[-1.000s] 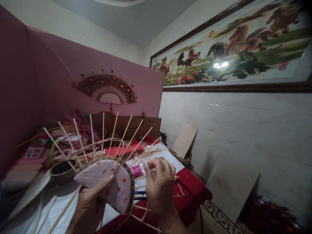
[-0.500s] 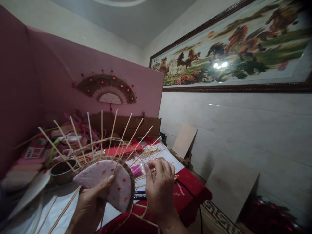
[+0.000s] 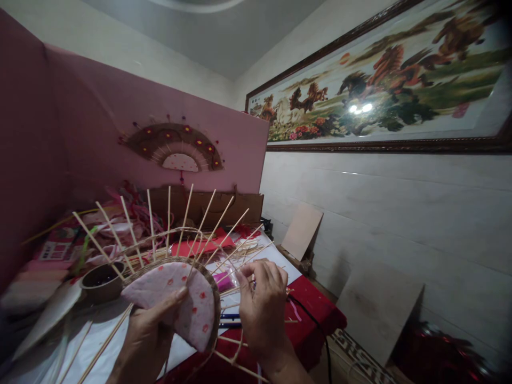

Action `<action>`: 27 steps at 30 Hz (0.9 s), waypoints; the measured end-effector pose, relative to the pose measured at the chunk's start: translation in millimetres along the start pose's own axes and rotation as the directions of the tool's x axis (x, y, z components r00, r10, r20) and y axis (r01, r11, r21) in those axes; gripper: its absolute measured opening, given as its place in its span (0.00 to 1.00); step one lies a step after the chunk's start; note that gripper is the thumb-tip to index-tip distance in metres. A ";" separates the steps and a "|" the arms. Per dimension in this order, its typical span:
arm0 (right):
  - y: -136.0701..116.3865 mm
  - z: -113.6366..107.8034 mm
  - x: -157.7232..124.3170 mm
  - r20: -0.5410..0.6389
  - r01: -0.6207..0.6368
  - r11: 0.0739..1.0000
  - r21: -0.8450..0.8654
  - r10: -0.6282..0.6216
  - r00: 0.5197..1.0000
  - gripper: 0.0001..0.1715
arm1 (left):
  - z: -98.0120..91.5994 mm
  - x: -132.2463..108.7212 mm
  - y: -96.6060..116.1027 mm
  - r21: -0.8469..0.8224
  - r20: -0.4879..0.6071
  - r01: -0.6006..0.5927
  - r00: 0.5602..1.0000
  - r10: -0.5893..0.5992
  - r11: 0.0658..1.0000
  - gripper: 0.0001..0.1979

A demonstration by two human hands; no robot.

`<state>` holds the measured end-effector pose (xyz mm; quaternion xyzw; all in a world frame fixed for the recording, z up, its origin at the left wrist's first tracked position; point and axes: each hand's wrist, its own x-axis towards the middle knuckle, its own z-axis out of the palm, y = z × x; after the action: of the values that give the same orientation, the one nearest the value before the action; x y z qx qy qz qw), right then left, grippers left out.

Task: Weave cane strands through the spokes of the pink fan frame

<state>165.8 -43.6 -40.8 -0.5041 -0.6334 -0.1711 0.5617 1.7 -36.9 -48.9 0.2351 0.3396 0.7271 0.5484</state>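
Note:
My left hand (image 3: pixel 148 333) is closed on a half-round fan base (image 3: pixel 168 293), its thumb pressing the front. Pale cloth with small red marks covers the base, and several thin wooden sticks (image 3: pixel 186 218) spread out from its curved edge. Brown twine (image 3: pixel 160 234) is woven along that edge and loops loosely up among the sticks. To the right of the base, my right hand (image 3: pixel 264 301) is closed in a pinch at the twine's strand near the right-hand sticks. The fingertips partly hide what they hold.
A finished fan (image 3: pixel 182 146) hangs on the pink panel (image 3: pixel 92 101) behind. A round brown bowl (image 3: pixel 102 282) of dark bits stands at the left. Blue pens (image 3: pixel 231 321), a red sheet (image 3: pixel 220 240) and loose sticks lie on the red-covered table (image 3: pixel 304 330). A black cable (image 3: pixel 320 328) crosses its right edge.
The fan base has turned slightly, with the left sticks' tips shifting right and down. My right hand stays nearly in place, still pinching.

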 end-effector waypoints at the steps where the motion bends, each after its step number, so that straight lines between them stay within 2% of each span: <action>1: 0.4 0.3 0.0 0.000 0.000 1.000 -0.001 0.000 1.000 0.07 | -0.1 0.4 -0.3 0.000 -0.007 0.003 1.000 -0.003 1.000 0.12; 5: 2.2 0.8 -0.9 -0.003 -0.010 1.000 -0.006 0.010 1.000 0.07 | -0.4 0.7 -0.2 0.002 -0.006 0.010 1.000 -0.010 1.000 0.11; 11: 1.6 -3.1 -2.3 -0.023 -0.018 1.000 0.015 0.019 1.000 0.04 | -0.1 -0.9 0.9 0.002 -0.006 0.003 1.000 -0.003 1.000 0.14; 18: -1.9 -4.0 -2.2 -0.009 0.015 1.000 -0.008 -0.015 1.000 0.03 | -0.8 -1.1 0.3 0.010 0.001 -0.003 1.000 0.003 1.000 0.11; 23: -3.0 -20.9 3.4 -0.116 -0.017 0.998 0.061 0.024 0.993 0.02 | 5.7 -3.6 6.0 -0.053 -0.030 0.045 0.998 -0.047 0.998 0.12; 25: -2.6 -30.0 2.3 -0.100 0.005 0.999 0.054 0.000 0.995 0.03 | 8.3 -4.1 8.2 -0.071 -0.036 0.055 0.998 -0.058 0.996 0.12; 27: -2.0 -36.9 -2.2 -0.033 0.030 0.998 0.050 -0.028 0.999 0.05 | 9.5 -3.8 9.2 -0.076 -0.043 0.047 0.998 -0.050 0.996 0.13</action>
<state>183.7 -74.3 -30.6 -0.4775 -0.6356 -0.1713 0.5820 3.7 -39.9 -35.7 0.1896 0.3298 0.7310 0.5665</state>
